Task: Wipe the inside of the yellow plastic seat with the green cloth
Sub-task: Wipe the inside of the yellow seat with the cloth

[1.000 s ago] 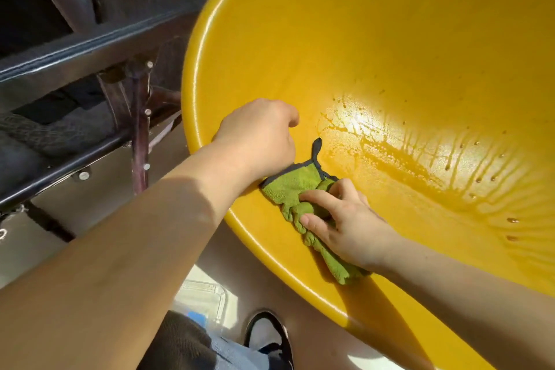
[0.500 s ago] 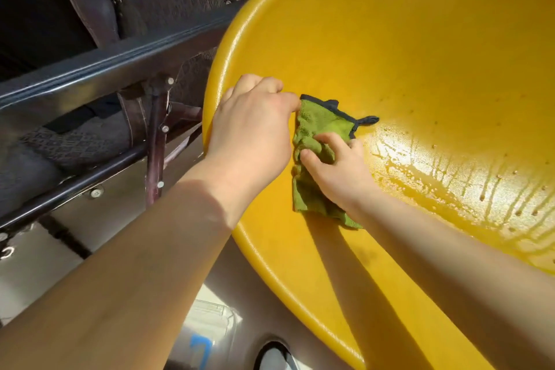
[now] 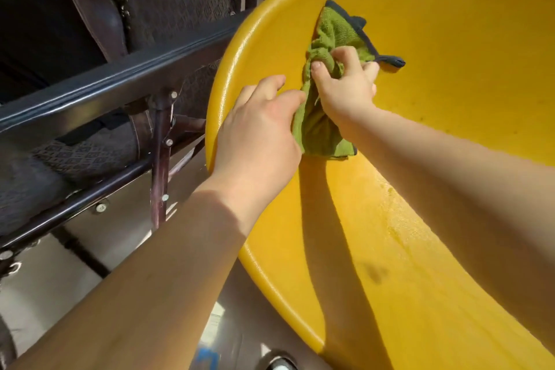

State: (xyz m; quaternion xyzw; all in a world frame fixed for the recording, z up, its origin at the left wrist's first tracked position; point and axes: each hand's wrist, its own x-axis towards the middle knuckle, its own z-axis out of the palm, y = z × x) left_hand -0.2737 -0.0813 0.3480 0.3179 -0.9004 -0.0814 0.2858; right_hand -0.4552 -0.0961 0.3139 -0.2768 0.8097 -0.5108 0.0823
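Note:
The yellow plastic seat [image 3: 435, 39] fills the right side of the view, its curved rim running down the middle. A green cloth [image 3: 326, 129] with dark edging is pressed against the seat's inner left wall, close under the rim. My right hand [image 3: 345, 90] grips the bunched cloth, thumb and fingers closed into its folds. My left hand [image 3: 258, 135] lies over the seat's left rim, fingers curled onto the inner face, touching the cloth's left edge. A damp sheen shows on the seat floor at the lower right.
A dark metal-framed chair [image 3: 120, 84] with patterned fabric stands close on the left, its rail nearly touching the seat's rim. A vertical frame post [image 3: 159, 165] with bolts stands below the rail. Pale floor [image 3: 39, 288] and a shoe tip [image 3: 279, 365] show at the bottom.
My right hand has slid the cloth up and away along the inner wall, from the seat's lower front toward the upper rim. My left hand has stayed on the rim.

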